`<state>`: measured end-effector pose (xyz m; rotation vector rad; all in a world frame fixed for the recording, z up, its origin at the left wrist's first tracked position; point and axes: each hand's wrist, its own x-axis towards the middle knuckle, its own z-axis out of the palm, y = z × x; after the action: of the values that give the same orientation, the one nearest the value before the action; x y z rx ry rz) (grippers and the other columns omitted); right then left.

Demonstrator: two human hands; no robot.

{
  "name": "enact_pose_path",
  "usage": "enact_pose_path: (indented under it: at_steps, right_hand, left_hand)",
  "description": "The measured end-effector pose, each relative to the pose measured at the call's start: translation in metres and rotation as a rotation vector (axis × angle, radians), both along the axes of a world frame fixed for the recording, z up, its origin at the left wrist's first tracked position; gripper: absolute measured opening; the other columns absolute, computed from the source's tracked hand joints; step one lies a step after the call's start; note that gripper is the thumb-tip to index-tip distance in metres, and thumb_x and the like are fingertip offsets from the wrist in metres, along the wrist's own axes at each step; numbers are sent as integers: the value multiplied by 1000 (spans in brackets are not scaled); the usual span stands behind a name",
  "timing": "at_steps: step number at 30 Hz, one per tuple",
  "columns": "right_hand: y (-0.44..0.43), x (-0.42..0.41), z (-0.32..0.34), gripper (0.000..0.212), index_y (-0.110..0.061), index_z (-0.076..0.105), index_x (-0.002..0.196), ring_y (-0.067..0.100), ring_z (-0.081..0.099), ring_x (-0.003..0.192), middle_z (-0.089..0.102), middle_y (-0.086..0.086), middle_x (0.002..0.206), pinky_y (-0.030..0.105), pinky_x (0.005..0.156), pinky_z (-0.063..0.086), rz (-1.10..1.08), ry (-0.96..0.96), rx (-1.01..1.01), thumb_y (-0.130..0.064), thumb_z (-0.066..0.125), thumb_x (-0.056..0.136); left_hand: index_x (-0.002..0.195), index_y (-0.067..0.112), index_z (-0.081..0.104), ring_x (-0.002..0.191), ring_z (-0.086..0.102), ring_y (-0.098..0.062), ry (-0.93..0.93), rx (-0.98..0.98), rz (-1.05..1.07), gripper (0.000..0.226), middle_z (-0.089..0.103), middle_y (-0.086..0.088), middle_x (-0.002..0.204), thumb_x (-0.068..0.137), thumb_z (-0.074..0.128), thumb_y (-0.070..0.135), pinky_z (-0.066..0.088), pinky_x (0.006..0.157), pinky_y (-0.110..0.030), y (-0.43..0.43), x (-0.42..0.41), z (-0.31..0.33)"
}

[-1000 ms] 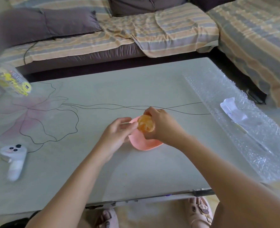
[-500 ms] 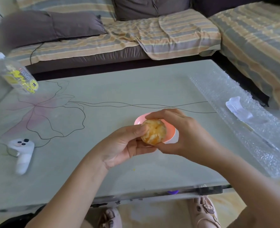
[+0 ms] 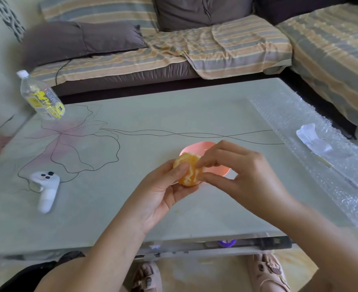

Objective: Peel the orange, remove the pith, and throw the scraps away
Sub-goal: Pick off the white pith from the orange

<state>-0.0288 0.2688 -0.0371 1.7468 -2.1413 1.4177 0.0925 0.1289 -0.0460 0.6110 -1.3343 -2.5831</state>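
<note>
A peeled orange (image 3: pixel 191 172) with white pith streaks is held above the table (image 3: pixel 131 207), just in front of a pink bowl (image 3: pixel 197 146). My left hand (image 3: pixel 163 190) cradles the fruit from below and the left, thumb pressed on its top. My right hand (image 3: pixel 237 171) comes in from the right, its thumb and forefinger pinching at the orange's right side. The bowl's inside is mostly hidden behind my hands and the fruit.
A white game controller (image 3: pixel 45 186) lies at the table's left. A clear plastic bottle (image 3: pixel 41 98) with a yellow label stands at the far left corner. Bubble wrap (image 3: pixel 321 157) with a white scrap (image 3: pixel 312 138) covers the right side. A striped sofa (image 3: pixel 195 47) runs behind.
Both hands have brought the orange from over the bowl toward me. The left hand went from touching the fruit to cradling it, and the right fingers now pinch at its side.
</note>
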Motion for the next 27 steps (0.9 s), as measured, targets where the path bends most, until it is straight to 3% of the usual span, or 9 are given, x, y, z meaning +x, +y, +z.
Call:
enact_pose_path:
  at_steps: [3,7,12,17,22,27]
  right_hand:
    - [-1,1,-1,6,-17,71,84,1,51,77,62,-8,84,11,68,41,-23,94,3,-21,70,80]
    - [-3,-2,-2,6,-18,69,82,-1,48,73,62,-12,82,15,64,42,2,133,61,-23,71,79]
    - [-4,-8,0,9,-17,68,80,-10,44,74,60,-11,78,4,66,35,59,154,142,-25,69,80]
    - [-6,-8,0,10,-12,64,84,-1,37,74,58,-8,83,1,69,31,85,234,153,-21,62,86]
    - [-8,-7,-3,18,-9,62,86,1,33,72,59,-1,84,5,66,30,53,277,99,-22,50,91]
    - [-13,-7,-6,18,-5,59,84,3,31,72,56,2,83,3,70,29,28,311,37,-15,47,92]
  left_hand:
    - [109,6,66,80,69,-15,-38,-92,25,37,71,-7,94,76,69,20,57,75,-26,3,0,3]
    - [111,8,67,83,69,-17,-66,-192,47,43,72,-11,100,70,64,20,57,76,-26,2,2,5]
    - [111,9,67,85,69,-16,-96,-243,39,45,72,-8,100,68,67,22,57,75,-26,0,4,4]
    - [107,4,68,80,69,-17,-115,-183,59,43,73,-10,93,68,66,22,58,72,-27,-1,2,5]
    - [103,0,69,95,66,-31,-147,-85,81,37,70,-18,103,74,73,22,59,75,-30,0,-1,5]
    - [91,0,74,90,69,-33,-132,133,115,32,71,-19,95,69,68,23,60,71,-30,3,-4,5]
